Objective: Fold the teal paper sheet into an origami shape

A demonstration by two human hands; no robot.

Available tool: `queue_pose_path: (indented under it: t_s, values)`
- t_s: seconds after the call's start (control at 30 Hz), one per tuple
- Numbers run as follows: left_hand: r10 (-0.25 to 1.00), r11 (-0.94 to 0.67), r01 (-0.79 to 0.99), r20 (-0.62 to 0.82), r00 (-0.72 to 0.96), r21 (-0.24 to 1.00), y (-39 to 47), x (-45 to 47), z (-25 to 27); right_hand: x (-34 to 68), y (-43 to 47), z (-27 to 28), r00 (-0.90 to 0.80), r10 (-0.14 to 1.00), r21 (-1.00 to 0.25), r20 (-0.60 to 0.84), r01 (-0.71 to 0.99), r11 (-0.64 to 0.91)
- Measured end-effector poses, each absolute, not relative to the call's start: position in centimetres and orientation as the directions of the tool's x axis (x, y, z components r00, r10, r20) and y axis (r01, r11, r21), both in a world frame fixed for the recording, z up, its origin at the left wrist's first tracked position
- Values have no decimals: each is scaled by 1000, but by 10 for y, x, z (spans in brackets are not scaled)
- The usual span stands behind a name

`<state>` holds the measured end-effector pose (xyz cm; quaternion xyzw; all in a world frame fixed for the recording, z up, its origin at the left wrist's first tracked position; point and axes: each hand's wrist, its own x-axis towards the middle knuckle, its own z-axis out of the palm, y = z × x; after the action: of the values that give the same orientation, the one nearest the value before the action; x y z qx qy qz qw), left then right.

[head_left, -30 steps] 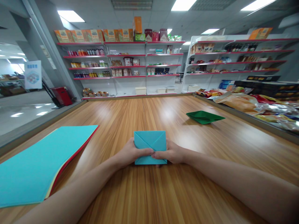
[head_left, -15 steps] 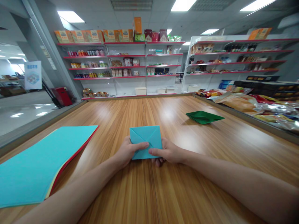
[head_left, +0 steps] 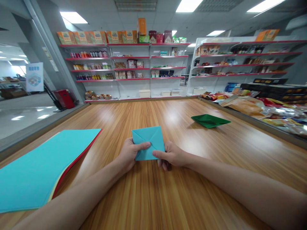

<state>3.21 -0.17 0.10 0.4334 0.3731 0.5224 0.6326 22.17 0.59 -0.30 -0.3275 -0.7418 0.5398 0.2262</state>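
A light-blue sheet of paper (head_left: 150,135), folded into a small square with diagonal creases meeting near its middle, is held up over the wooden table. My left hand (head_left: 130,151) grips its left side, thumb pressed on the front near the centre and fingers behind. At the lower right, my right hand (head_left: 174,155) pinches it, thumb lying on the front, a few fingertips curled below the edge. The rest of my fingers are hidden behind the paper. Farther right on the table lies a folded green paper (head_left: 210,120), pointed at both ends.
At the left lies a stack of coloured sheets (head_left: 52,163), blue on top with yellow and red beneath. A raised edge borders the wooden table (head_left: 153,198). Packaged snacks (head_left: 249,107) sit past the right edge. Stocked shelves (head_left: 129,68) stand behind.
The folded blue paper has tilted slightly anticlockwise and shifted a little left and up, with my left hand moving along. The green paper and the stack lie as before.
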Motion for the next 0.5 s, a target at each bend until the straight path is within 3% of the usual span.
queue_pose_path:
  t_s: [0.3, 0.5]
  values:
    - [937, 178, -344, -53, 345, 922, 2, 25, 0, 228, 4, 1, -689, 725, -909, 5, 299, 290]
    - [941, 170, -368, -40, 336, 914, 3, 25, -1, 225, 2, 5, -711, 703, -932, -15, 265, 249]
